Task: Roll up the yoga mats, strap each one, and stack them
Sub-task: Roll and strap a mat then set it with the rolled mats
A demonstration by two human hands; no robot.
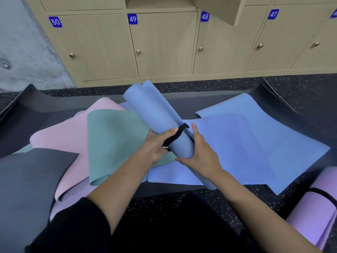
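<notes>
Grips (pixel 155 146) (pixel 202 156) seemingly round strapped mat (pixel 151 106)

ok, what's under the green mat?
The pink mat sticks out from beneath the green mat on its left and far sides. How far it runs underneath, and anything else below, is covered.

Numbered wooden lockers (pixel 164 44) line the back — dark speckled floor (pixel 200 83), grey concrete wall (pixel 23 42).
</notes>
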